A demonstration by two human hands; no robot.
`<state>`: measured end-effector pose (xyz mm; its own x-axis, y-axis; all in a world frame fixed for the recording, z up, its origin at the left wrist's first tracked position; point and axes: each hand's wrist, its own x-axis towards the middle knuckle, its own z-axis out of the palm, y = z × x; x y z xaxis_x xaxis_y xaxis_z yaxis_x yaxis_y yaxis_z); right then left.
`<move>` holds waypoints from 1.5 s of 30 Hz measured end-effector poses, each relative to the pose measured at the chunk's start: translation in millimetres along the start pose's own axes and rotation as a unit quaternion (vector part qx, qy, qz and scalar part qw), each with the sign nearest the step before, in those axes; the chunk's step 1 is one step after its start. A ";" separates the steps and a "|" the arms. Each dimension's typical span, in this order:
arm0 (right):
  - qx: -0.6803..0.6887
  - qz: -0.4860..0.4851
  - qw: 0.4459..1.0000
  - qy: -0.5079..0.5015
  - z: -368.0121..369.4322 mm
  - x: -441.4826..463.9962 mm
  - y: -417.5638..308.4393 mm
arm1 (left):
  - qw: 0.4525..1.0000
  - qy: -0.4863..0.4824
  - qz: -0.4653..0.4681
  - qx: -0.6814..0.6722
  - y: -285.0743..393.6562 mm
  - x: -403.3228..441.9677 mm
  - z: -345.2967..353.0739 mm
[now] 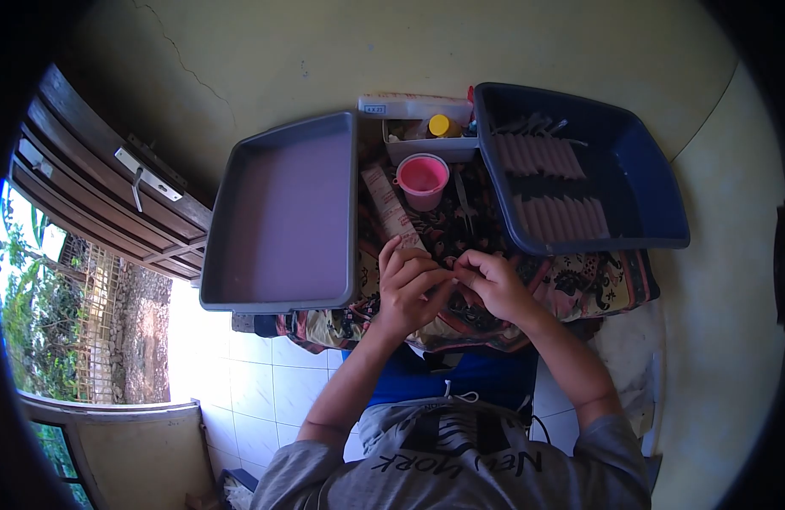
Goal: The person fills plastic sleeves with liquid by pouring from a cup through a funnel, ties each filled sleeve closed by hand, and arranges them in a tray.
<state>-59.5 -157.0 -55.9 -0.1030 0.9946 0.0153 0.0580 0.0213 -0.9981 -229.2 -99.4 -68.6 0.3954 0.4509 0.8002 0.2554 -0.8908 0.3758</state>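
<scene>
My left hand [406, 287] and my right hand [496, 287] meet over the near side of the patterned cloth [609, 289]. The fingertips of both are pinched close together. Whatever lies between them is too small to make out. Just beyond the left hand is a pale flat strip with red print [392, 206], lying at a slant. A pink cup [424, 197] stands upright behind the hands. To its right lies a slim, light-coloured utensil [464, 204], its kind unclear.
At left, a grey tub [353, 212] contains an even mauve mass. The dark blue tub [643, 183] at right holds two rows of slim mauve packets [541, 155]. Behind the cup sits a box [430, 151] with a yellow-capped jar [443, 127]. A wooden door [112, 183] stands at left.
</scene>
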 end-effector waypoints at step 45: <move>-0.350 -0.351 0.850 0.178 18.4 -8.1 7.3 | 0.792 -0.024 -0.488 -0.367 17.3 10.1 -6.8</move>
<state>-76.6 -166.7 -64.4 -0.0556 0.6774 0.7335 0.6956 0.5533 -0.4582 -226.8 -110.6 -50.9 0.3637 0.9302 -0.0499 -0.1149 0.0979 0.9885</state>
